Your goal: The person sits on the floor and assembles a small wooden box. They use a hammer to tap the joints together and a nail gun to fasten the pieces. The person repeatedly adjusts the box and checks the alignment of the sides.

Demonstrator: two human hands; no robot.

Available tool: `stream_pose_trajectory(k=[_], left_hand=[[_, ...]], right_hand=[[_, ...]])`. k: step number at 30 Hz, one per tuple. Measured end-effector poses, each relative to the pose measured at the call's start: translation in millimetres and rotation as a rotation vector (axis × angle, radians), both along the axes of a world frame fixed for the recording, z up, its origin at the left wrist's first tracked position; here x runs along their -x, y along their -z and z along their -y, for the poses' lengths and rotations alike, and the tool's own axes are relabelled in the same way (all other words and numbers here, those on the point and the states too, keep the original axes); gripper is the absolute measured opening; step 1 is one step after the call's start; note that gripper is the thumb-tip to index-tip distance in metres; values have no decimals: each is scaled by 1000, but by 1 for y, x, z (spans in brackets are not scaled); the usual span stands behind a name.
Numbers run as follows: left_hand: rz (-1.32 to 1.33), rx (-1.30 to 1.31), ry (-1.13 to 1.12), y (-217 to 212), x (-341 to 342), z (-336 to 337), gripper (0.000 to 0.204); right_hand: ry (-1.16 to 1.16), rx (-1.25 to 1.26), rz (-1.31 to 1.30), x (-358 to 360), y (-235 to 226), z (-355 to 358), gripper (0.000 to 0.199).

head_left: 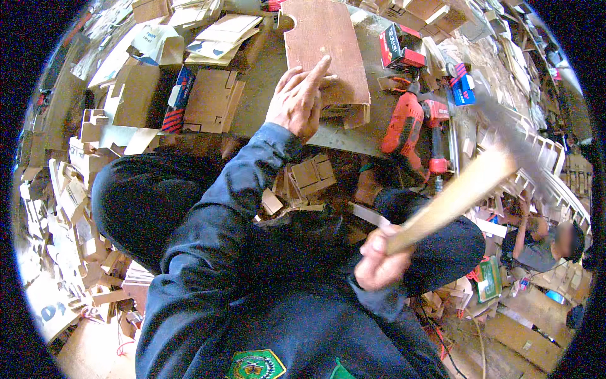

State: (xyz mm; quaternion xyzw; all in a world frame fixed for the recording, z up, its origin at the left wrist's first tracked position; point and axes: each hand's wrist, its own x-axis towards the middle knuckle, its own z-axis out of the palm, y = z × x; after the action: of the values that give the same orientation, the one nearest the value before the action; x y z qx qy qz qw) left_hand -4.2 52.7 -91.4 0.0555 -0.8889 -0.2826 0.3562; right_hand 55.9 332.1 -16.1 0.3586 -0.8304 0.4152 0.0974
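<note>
Reddish-brown plywood fills the top middle of the head view: a flat board [325, 50] lies on a grey work surface [265, 82], with a small wooden frame piece [347, 114] just under its near edge. The left hand [298, 101] rests on the near left corner of this board, palm down, forefinger stretched out along the wood and the other fingers loosely curled; it grips nothing, only presses on the board.

The right hand [379, 259] is clenched round the pale wooden handle of a hammer [461, 189], held low near the person's lap. The handle slants up and to the right, and the hammer's head is blurred, so its shape cannot be told. The hammer stays well apart from the board.

Between the two hands, beside the board's right edge, a red power drill [407, 126] lies on the surface, with a red and black box [401, 47] above it. Cut wooden offcuts [309, 177] sit by the person's knees, and stacks of cardboard and plywood shapes [214, 38] spread to the left. Another person [543, 243] sits at the right edge.
</note>
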Motion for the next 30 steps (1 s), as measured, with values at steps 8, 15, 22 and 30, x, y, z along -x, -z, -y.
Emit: stream_pose_trajectory(k=[8,15,22,30], left_hand=[[-124,-96,-123,3,3,-4,73],[-9,-763,-189,2,12,24,40],[318,-788,269,-84,-9,79,47],[833,-81,553,-218,12,76,30]], right_hand=[[160,-123,392,1,21,2,22],[344,-310,484,45,59,0,26],[294,-209,151,99,40,10,44],[-255,149,267,115,-27,17,72]])
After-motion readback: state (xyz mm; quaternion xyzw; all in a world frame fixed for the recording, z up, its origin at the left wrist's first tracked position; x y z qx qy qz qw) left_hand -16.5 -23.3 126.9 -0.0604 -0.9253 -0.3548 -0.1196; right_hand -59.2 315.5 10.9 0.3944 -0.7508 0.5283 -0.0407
